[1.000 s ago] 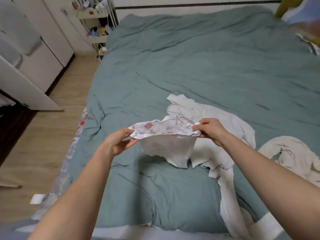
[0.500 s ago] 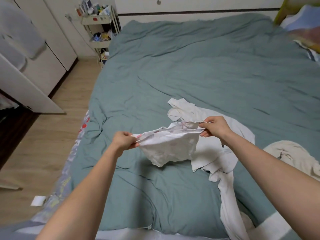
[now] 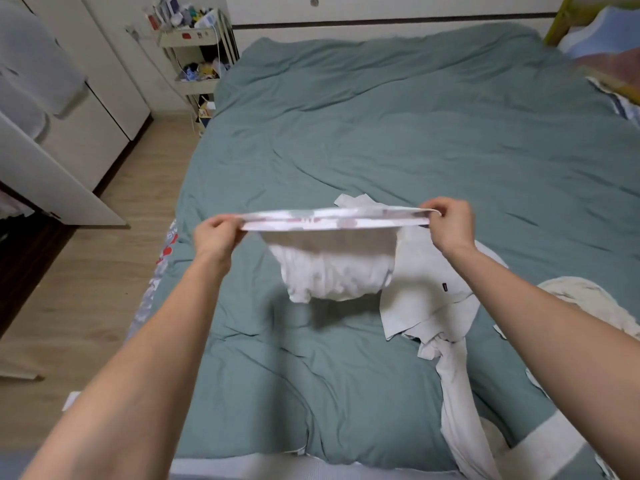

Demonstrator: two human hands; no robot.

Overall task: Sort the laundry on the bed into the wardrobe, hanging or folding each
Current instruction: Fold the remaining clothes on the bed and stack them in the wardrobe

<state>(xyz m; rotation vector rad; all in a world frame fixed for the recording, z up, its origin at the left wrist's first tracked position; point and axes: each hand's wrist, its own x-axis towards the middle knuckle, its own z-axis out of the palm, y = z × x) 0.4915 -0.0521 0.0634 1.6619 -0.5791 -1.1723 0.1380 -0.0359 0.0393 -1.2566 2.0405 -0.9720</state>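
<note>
The small white garment with pink print (image 3: 332, 268) is now stretched taut above the teal-covered bed (image 3: 381, 133), its band pinched by the left hand (image 3: 216, 233) and right hand (image 3: 446, 223). A pale grey shirt (image 3: 426, 299) and a cream crumpled cloth (image 3: 585, 303) are left lying beneath and to the right.

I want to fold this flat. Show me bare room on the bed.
Free: the green duvet beyond the shirt, up to the wall, and the patch near you, left of the shirt's sleeve. Crowded: the right, where the shirt and a cream garment lie under the right hand.
</note>
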